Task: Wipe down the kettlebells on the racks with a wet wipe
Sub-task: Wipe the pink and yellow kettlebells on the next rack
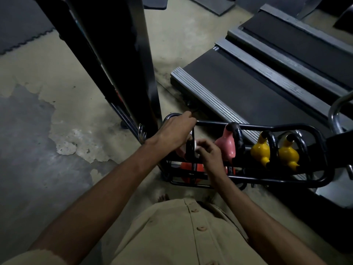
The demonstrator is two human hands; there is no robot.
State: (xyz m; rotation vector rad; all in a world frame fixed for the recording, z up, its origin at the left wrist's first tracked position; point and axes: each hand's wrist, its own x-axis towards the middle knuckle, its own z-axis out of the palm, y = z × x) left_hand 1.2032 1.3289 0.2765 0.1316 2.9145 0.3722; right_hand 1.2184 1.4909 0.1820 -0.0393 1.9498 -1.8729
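A black tube rack (pixel 322 148) on the floor holds a row of kettlebells. My left hand (pixel 174 131) is closed over the top of the leftmost pink kettlebell (pixel 180 152), steadying its black handle (pixel 190 151). My right hand (pixel 209 155) presses a white wet wipe (pixel 196 150) against that handle. To the right stand another pink kettlebell (pixel 226 148) and two yellow kettlebells (pixel 260 150) (pixel 288 154). An orange kettlebell (pixel 191 172) sits on the lower tier, partly hidden by the bars and my hands.
A tall black machine column (pixel 118 60) rises just left of the rack. Treadmill decks (pixel 248 88) lie behind and to the right. A chrome tube frame (pixel 336 115) stands at the far right. The concrete floor (pixel 47 131) is patchy; my bare foot (pixel 163 197) is below the rack.
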